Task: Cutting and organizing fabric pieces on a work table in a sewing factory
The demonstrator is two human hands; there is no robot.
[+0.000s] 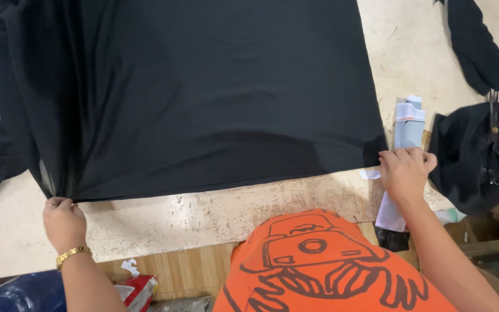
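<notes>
Black fabric sheet (203,92) is spread flat over the table (203,214); its 7 o'clock corner is pinched by the left hand (63,221), its 4 o'clock corner by the right hand (402,171).

Big cloth (203,92) lies spread flat on the table (215,214). Scissors (494,144) sit on a smaller cloth pile (463,162) right of it, paper slips (408,124) in between, scrap (480,52) behind the pile.
</notes>
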